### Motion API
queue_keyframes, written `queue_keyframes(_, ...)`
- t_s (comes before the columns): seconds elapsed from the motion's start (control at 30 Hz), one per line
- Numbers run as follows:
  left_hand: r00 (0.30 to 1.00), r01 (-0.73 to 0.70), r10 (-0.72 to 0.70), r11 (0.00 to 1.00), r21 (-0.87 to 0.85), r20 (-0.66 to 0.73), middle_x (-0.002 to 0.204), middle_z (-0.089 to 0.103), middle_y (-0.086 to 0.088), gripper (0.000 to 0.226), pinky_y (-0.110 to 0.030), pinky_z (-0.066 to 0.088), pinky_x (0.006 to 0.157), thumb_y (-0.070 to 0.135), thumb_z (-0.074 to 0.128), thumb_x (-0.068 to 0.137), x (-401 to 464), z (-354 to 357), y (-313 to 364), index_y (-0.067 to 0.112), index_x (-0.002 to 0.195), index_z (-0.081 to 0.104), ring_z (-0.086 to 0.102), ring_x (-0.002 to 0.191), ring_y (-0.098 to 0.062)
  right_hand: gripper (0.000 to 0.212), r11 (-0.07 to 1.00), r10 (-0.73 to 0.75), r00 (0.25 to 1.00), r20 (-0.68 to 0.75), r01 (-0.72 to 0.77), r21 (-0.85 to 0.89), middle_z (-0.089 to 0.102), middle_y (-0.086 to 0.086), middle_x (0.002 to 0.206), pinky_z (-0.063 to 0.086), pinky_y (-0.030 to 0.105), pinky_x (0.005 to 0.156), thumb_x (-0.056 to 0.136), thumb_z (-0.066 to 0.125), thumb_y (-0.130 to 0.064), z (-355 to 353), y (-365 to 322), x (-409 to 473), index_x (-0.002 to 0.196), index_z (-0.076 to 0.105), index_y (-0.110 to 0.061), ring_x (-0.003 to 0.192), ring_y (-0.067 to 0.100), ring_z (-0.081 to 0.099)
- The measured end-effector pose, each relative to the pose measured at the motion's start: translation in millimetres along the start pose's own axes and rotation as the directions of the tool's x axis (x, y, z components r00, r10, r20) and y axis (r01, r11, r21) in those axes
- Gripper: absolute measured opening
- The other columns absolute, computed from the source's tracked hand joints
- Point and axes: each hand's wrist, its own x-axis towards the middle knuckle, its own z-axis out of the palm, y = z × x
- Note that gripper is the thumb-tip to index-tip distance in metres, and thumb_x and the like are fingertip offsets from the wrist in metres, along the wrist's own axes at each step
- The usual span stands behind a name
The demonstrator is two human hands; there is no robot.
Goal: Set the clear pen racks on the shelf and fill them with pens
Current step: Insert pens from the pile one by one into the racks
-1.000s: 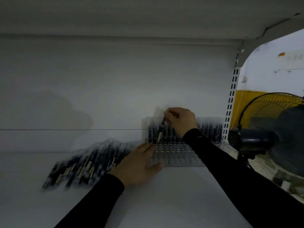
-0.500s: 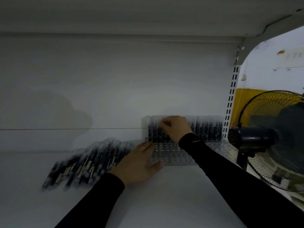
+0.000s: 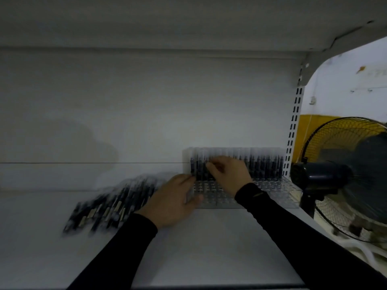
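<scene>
overhead another shelf; white shelf point(image 3: 188, 248) below, left hand point(image 3: 171, 203) flat, right hand point(image 3: 229, 173) pinching pen point(image 3: 206, 171), fan point(image 3: 343, 176) beside.

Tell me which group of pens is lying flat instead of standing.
The loose pens left of the left hand lie flat on the shelf; the pens in the clear rack stand upright.

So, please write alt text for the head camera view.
A right hand pinches a dark pen among upright pens in a clear plastic pen rack on a white shelf. The left hand rests flat against the rack's left end, beside a loose pile of dark pens.
</scene>
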Motion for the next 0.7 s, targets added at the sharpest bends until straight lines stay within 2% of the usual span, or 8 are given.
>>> queue_keyframes(0.1, 0.996, 0.047, -0.044, 0.998, 0.048, -0.072, 0.150, 0.040, 0.002, 0.065, -0.020, 0.021, 0.113, 0.058, 0.040, 0.096, -17, -19, -10, 0.016, 0.146, 0.040, 0.034, 0.138, -0.013, 0.031, 0.991, -0.127, 0.992, -0.005, 0.127, -0.038, 0.067, 0.007, 0.090, 0.050, 0.036, 0.080, 0.096, 0.053, -0.036, 8, -4, -10, 0.100, 0.068, -0.010, 0.082, 0.020, 0.058)
queue_keyframes(0.17, 0.992, 0.104, -0.097, 0.990, 0.093, -0.076, 0.146, 0.045, 0.001, 0.074, -0.022, 0.025, 0.111, 0.067, 0.031, 0.091, -33, -34, -22, 0.016, 0.142, 0.045, 0.039, 0.135, -0.015, 0.035, 0.982, -0.185, 0.982, 0.040, 0.187, -0.042, 0.064, 0.010, 0.107, 0.048, 0.033, 0.092, 0.096, 0.054, -0.037, 14, -12, -16, 0.114, 0.066, -0.010, 0.097, 0.025, 0.058)
queue_keyframes(0.23, 0.985, 0.167, -0.160, 0.979, 0.113, -0.066, 0.136, 0.055, -0.001, 0.085, -0.028, 0.035, 0.109, 0.076, 0.019, 0.085, -51, -45, -44, 0.016, 0.134, 0.054, 0.048, 0.128, -0.019, 0.043, 0.973, -0.226, 0.968, 0.109, 0.229, -0.014, 0.054, 0.008, 0.133, 0.036, 0.023, 0.104, 0.096, 0.054, -0.039, 19, -23, -21, 0.130, 0.057, -0.013, 0.119, 0.023, 0.051)
queue_keyframes(0.33, 0.957, 0.279, -0.260, 0.945, 0.171, -0.125, 0.123, 0.064, -0.009, 0.081, -0.030, 0.041, 0.099, 0.072, 0.024, 0.088, -78, -62, -75, 0.010, 0.123, 0.062, 0.056, 0.117, -0.027, 0.050, 0.954, -0.297, 0.934, 0.199, 0.300, 0.013, 0.039, 0.004, 0.148, 0.026, 0.024, 0.113, 0.096, 0.048, -0.045, 32, -41, -26, 0.138, 0.048, -0.017, 0.136, 0.021, 0.037)
queue_keyframes(0.43, 0.897, 0.441, -0.433, 0.872, 0.213, -0.084, 0.151, 0.041, -0.008, 0.062, -0.030, 0.026, 0.112, 0.052, 0.039, 0.098, -101, -78, -97, 0.012, 0.145, 0.041, 0.036, 0.138, -0.024, 0.057, 0.947, -0.316, 0.904, 0.288, 0.320, 0.033, 0.031, 0.001, 0.153, 0.031, 0.033, 0.114, 0.095, 0.042, -0.054, 49, -61, -27, 0.143, 0.042, -0.023, 0.138, 0.021, 0.034)
queue_keyframes(0.53, 0.822, 0.559, -0.570, 0.803, 0.206, -0.010, 0.158, 0.028, -0.008, 0.068, -0.033, 0.022, 0.115, 0.054, 0.037, 0.098, -112, -86, -116, 0.014, 0.152, 0.027, 0.028, 0.144, -0.024, 0.065, 0.955, -0.292, 0.866, 0.405, 0.286, 0.078, 0.022, 0.000, 0.157, 0.027, 0.036, 0.116, 0.093, 0.038, -0.061, 68, -79, -23, 0.147, 0.033, -0.026, 0.142, 0.021, 0.027)
queue_keyframes(0.6, 0.784, 0.608, -0.620, 0.775, 0.172, 0.023, 0.157, 0.029, -0.009, 0.073, -0.036, 0.025, 0.115, 0.060, 0.036, 0.096, -114, -85, -125, 0.016, 0.153, 0.025, 0.030, 0.142, -0.026, 0.070, 0.961, -0.271, 0.835, 0.479, 0.265, 0.081, 0.014, -0.002, 0.159, 0.022, 0.037, 0.118, 0.091, 0.036, -0.064, 80, -88, -20, 0.150, 0.025, -0.028, 0.145, 0.021, 0.020)
queue_keyframes(0.7, 0.758, 0.642, -0.649, 0.760, 0.098, 0.064, 0.144, 0.049, -0.012, 0.074, -0.038, 0.039, 0.104, 0.071, 0.033, 0.090, -114, -78, -126, 0.022, 0.145, 0.038, 0.049, 0.127, -0.030, 0.071, 0.971, -0.223, 0.793, 0.567, 0.232, 0.058, 0.005, -0.002, 0.162, 0.011, 0.036, 0.121, 0.093, 0.032, -0.064, 95, -96, -16, 0.153, 0.016, -0.029, 0.148, 0.019, 0.008)
